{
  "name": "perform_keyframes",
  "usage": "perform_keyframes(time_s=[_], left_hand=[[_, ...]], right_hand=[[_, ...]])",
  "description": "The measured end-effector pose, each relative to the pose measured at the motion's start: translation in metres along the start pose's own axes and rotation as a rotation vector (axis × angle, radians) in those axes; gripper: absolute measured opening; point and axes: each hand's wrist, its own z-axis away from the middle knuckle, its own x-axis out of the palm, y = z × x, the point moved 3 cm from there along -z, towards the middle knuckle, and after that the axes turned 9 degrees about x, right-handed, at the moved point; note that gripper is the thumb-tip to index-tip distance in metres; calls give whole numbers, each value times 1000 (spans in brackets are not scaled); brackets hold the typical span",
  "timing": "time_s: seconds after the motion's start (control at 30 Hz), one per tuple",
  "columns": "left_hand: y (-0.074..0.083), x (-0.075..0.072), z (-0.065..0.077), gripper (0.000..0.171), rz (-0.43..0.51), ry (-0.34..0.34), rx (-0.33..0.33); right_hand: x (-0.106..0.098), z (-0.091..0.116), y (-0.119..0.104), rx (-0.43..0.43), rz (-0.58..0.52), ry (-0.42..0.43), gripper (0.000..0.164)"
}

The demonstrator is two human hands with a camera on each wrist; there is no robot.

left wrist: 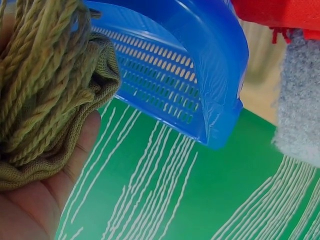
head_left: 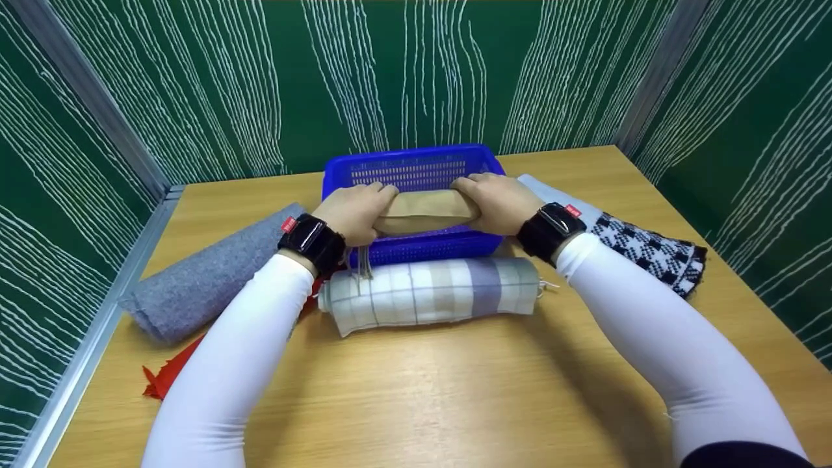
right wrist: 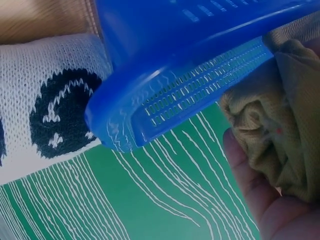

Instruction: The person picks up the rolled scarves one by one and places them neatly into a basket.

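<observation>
Over the blue plastic basket (head_left: 416,154), a rolled tan scarf (head_left: 428,205) is held level between two hands. My left hand (head_left: 354,211) grips its left end, and my right hand (head_left: 504,203) grips the right end. Twisted fringe (left wrist: 45,85) hangs out of the left end in the left wrist view. The right wrist view shows the coiled cloth end (right wrist: 265,125) in the palm, fingers around its far side. In front of the basket lies a rolled checked scarf (head_left: 422,292) in white, beige and purple-grey.
A grey rolled cloth (head_left: 214,273) lies at left, with red fringed cloth (head_left: 175,370) partly under my left arm. To the right is a roll of light and black-white patterned knit (head_left: 643,250). Green walls (head_left: 416,78) with white lines enclose the wooden table (head_left: 416,403).
</observation>
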Motion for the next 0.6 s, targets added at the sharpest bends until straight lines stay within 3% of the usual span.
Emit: perform_keyframes(time_s=[0.6], left_hand=[[-6, 5, -10, 56, 12, -49, -29]], right_hand=[[2, -9, 4, 27, 14, -55, 52]])
